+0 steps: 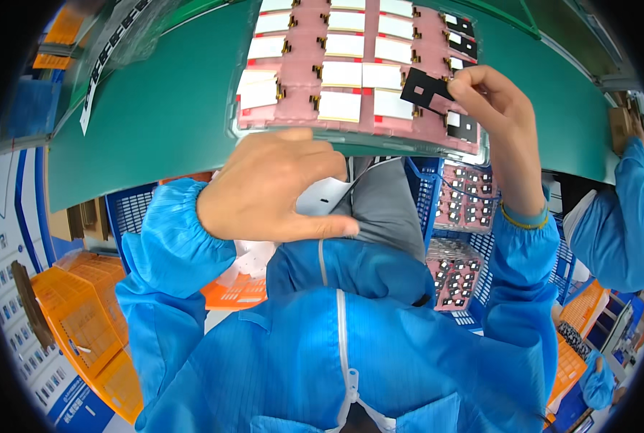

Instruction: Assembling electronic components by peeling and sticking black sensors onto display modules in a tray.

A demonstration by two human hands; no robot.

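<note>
A clear plastic tray (300, 132) with a pink base lies on the green table. It bears columns of white rectangular pieces (340, 106) with small gold-and-black connector ends, and black pieces along its right side. Over those, my right hand (499, 105) pinches a thin black die-cut piece (424, 89) with a small square opening; it is tilted. At the tray's near edge my left hand (279, 187) has its fingers curled, thumb stretched to the right. Between fingers and thumb shows a white sheet (320, 196) with a small black mark, apparently held; the fingertips are hidden.
The green table (156, 101) carries a white strip with black shapes (102, 61) at far left. Blue baskets with more filled trays (453, 278) stand below the table edge at right. Orange crates (76, 303) sit at left. Another person's blue sleeve (618, 231) is at far right.
</note>
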